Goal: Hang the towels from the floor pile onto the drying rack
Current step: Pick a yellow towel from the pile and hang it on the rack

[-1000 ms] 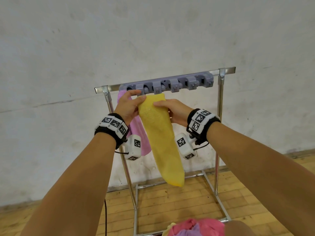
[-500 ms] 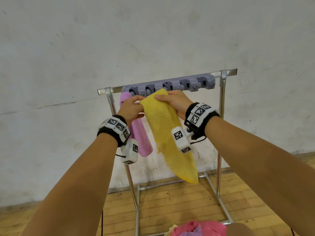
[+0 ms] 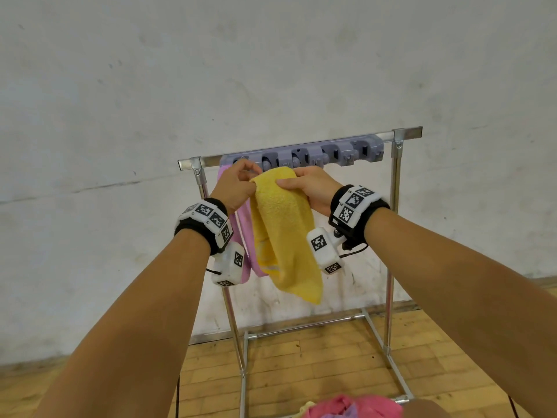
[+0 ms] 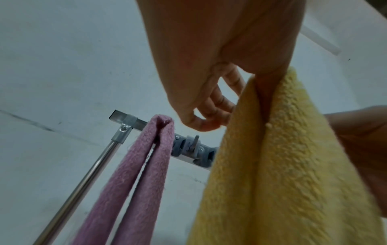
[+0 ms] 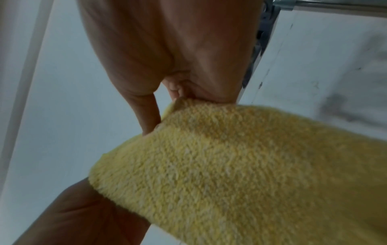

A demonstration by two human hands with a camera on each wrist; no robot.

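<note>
Both hands have lifted the yellow towel [image 3: 281,224] higher, so its folded top now sits right at the grey clip bar [image 3: 301,155] on the drying rack [image 3: 394,206], just beside the pink towel [image 4: 134,174] already hanging there. Left hand [image 3: 233,185] and right hand [image 3: 310,188] each pinch the top fold. Clipping looks imminent, with more towels in the floor pile [image 3: 346,407] below the rack.

No readable text, brand, number or sign in any view. Only markings: black-and-white square fiducial patterns on the white wristbands [image 3: 208,217] and on the small white camera boxes [image 3: 324,248] slung below both wrists, near the drying rack [image 3: 301,155]. These are coded squares, not letters or digits.
</note>
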